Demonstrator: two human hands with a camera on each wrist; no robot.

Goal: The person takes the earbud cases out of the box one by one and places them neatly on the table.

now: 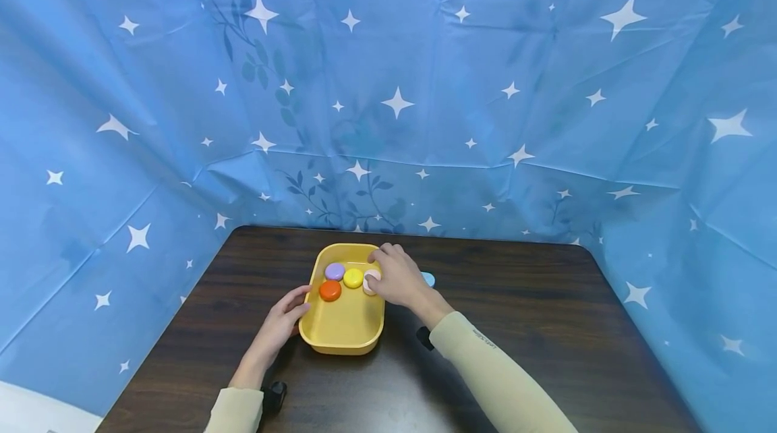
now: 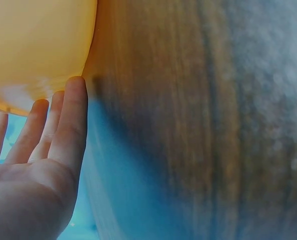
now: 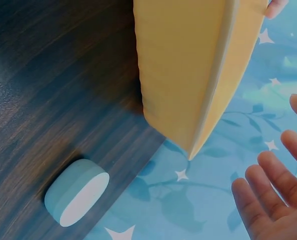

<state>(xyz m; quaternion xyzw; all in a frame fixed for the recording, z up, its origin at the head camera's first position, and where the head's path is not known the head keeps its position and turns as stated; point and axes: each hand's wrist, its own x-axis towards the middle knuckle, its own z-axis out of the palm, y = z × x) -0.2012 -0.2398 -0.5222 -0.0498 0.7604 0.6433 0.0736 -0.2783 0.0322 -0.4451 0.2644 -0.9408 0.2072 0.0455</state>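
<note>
Both left hand [image 1: 282, 322], against the tray [image 1: 340, 333], and right hand [image 1: 398, 279], close over a pale disc [image 1: 367, 289], are being held spread; knocking is being risked by that closeness.

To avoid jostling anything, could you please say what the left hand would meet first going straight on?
Probably the yellow, rounded rectangular, plastic-looking tray: the left hand seems to touch its side wall.

You have a bright head view, shadow beside the yellow tray [image 1: 340, 332] and glare on the near tabletop [image 1: 358, 386], which blurs in your left-wrist view.
</note>
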